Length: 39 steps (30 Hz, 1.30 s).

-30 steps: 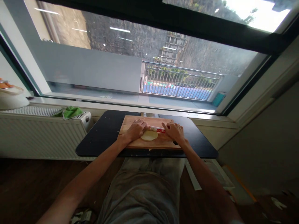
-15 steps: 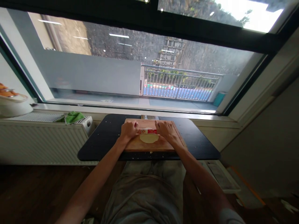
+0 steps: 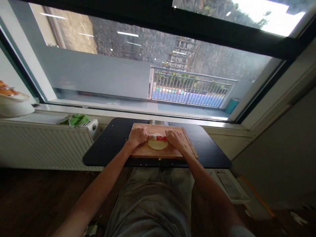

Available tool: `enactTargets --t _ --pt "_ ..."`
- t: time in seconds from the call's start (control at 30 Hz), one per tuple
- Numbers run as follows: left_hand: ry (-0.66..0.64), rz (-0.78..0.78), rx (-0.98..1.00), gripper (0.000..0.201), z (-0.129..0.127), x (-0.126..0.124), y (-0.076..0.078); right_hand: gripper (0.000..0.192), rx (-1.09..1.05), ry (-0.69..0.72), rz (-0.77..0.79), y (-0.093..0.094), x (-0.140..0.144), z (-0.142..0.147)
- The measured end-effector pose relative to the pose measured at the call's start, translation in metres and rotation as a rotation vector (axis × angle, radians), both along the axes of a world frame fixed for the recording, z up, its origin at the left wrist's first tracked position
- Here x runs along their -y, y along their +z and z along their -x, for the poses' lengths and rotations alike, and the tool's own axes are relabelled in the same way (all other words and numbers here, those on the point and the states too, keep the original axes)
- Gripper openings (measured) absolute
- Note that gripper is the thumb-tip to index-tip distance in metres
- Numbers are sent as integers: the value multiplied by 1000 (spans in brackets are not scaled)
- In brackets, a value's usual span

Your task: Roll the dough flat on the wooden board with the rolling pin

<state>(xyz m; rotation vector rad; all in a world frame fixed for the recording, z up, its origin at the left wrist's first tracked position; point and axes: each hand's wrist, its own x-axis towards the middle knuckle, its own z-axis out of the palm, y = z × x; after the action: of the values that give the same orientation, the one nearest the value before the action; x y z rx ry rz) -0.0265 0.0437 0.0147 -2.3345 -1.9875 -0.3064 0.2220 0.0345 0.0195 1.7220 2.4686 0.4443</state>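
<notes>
Both hands, left hand (image 3: 137, 136) and right hand (image 3: 176, 139), press flat on a red-and-white roller (image 3: 157, 138) over the dough (image 3: 158, 144) (already a thin round); edges look uneven, so more rolling seems needed.

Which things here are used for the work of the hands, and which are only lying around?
In use:
- left hand and right hand, each on one end of the roller
- dough under the roller
- board
- table

Lying about:
- green cloth on the radiator
- white pot at far left
</notes>
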Motion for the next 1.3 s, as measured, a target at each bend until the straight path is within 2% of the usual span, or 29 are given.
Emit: enactTargets --t 0.17,0.33,0.43,0.57,0.8,0.9,1.03,1.17,1.3 --pt "-71 2 8 35 3 11 1 40 -43 -3 -35 -13 2 -2" --pt "-64 -46 58 29 1 28 1 40 -158 -75 -160 -23 9 2" --pt "-32 -49 47 29 0 26 2 43 -177 -104 -161 -24 9 2" --pt "-25 -28 -6 30 -1 12 6 41 -176 -95 -87 -19 4 2" --pt "-37 -57 -11 33 -1 -6 15 41 -134 -105 29 4 -10 8" --pt "-82 9 -24 31 1 -4 17 40 -131 -73 52 7 -10 8" --pt "-141 60 -26 37 1 6 15 38 -103 -3 23 1 3 5" --pt "-184 25 -28 26 -3 17 13 44 -151 -54 8 -2 20 7" --pt "-174 62 -53 26 -8 18 15 47 -200 -89 -16 1 26 11"
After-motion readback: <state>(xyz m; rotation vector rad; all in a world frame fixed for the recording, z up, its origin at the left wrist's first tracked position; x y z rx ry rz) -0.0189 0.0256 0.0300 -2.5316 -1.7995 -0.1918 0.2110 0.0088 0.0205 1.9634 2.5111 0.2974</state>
